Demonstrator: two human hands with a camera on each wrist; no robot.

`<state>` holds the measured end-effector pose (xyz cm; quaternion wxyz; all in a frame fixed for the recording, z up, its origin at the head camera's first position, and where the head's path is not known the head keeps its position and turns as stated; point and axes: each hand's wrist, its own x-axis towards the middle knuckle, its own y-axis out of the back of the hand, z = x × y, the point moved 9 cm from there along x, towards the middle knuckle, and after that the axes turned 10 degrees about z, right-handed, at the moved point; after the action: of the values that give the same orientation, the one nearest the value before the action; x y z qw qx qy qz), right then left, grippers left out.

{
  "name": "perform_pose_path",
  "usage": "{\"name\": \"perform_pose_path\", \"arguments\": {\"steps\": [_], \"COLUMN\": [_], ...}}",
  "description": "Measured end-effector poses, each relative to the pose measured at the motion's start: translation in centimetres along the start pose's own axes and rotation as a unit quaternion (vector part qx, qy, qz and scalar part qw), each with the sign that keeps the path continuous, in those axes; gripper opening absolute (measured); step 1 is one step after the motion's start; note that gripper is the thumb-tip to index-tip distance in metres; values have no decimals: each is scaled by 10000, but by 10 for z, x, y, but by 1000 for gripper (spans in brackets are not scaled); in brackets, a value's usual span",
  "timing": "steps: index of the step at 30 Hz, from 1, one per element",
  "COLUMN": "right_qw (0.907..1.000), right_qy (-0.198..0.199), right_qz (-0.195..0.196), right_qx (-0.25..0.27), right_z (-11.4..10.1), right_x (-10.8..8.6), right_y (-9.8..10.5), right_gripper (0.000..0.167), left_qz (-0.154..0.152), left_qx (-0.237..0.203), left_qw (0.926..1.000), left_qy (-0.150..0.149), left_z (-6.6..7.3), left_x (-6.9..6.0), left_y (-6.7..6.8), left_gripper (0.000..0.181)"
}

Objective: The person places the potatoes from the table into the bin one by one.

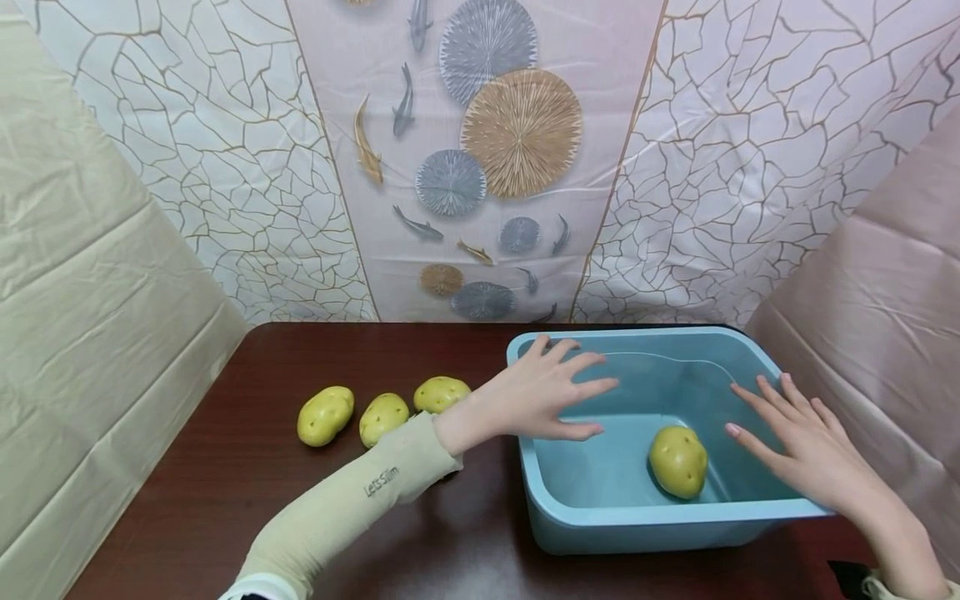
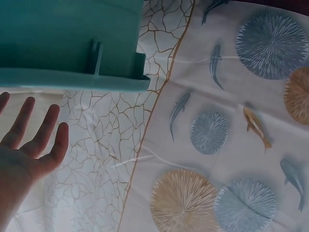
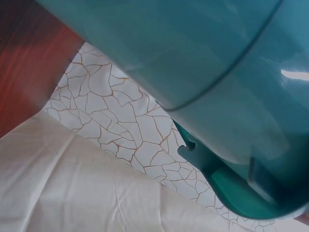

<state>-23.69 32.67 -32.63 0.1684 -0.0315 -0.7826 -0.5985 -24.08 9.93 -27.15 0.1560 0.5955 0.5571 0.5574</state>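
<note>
In the head view a blue plastic bin (image 1: pixel 637 517) stands on the right part of the table, with one yellow-green potato (image 1: pixel 678 462) on its floor. The left hand (image 1: pixel 543 390), fingers spread, is over the bin's left side. At the right rim is the right hand (image 1: pixel 806 442), its fingers extended over the bin's edge; whether it touches the rim I cannot tell. Neither hand holds anything. The left wrist view shows spread fingers of the left hand (image 2: pixel 29 145) below the bin's rim (image 2: pixel 72 79). The bin's wall (image 3: pixel 193 63) fills much of the right wrist view.
Left of the bin, three potatoes lie on the dark red table (image 1: pixel 247 500): one at the left (image 1: pixel 326 416), one in the middle (image 1: pixel 383 418) and one (image 1: pixel 441 394) beside the left forearm. Patterned cloth (image 1: pixel 480 167) hangs behind the table, with plain cloth at both sides.
</note>
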Motion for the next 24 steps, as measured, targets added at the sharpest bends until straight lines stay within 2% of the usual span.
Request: {"name": "perform_pose_path", "arguments": {"steps": [8,17,24], "right_qw": [10000,10000,10000], "right_qy": [-2,-37,48], "right_qz": [16,-35,34], "right_qx": [31,21,10], "right_z": [1,2,1], "right_x": [0,0,1], "right_y": [1,-1,0], "right_gripper": [64,65,63], "left_qz": [-99,217,602], "left_qx": [97,-35,-78], "left_qw": [9999,9995,9977], "left_qy": [99,234,297], "left_z": [4,4,2], "left_x": [-10,-20,-28], "left_y": [0,4,9], "left_gripper": [51,48,45]}}
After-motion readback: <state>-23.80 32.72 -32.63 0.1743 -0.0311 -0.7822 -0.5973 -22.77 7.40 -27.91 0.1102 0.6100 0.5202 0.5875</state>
